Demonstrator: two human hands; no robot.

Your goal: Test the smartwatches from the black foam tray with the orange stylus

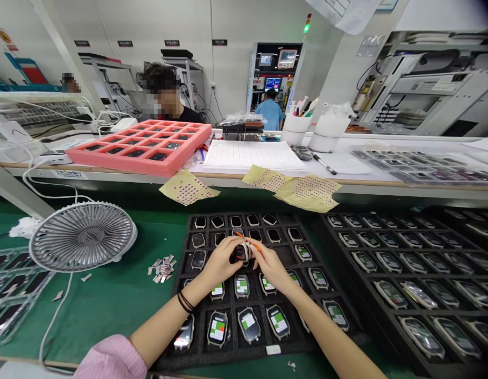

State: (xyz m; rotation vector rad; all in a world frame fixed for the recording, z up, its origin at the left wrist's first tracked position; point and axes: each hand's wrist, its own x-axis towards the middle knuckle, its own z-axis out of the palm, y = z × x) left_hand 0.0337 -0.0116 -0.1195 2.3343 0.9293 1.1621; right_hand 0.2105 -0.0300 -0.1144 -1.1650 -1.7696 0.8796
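Right, up close there's one black foam tray [228, 357] of rounded-square watch bodies [249, 325], five in its farthest row, several screens glowing green and white, their tiny text unreadable. Over its middle, the left hand [223, 258] is curled around one dark-faced, metal-framed smartwatch [241, 253]; the right hand [270, 263] is pinched narrow on one slim orange tool [254, 245], fingertips close by that watch. One round grey plastic fan [86, 237] stands to the left, near a heap of small pale strips [162, 268], too jumbled to count. Beyond, three yellow sheets [188, 188] with red dots hang at the shelf edge; up top, one coral-pink foam tray [176, 164], two white tubs [297, 126] and a lined white sheet [251, 155], lettering too fine. Farther back, three people [269, 110], and four black labels [171, 43] across the wall, illegible from here.
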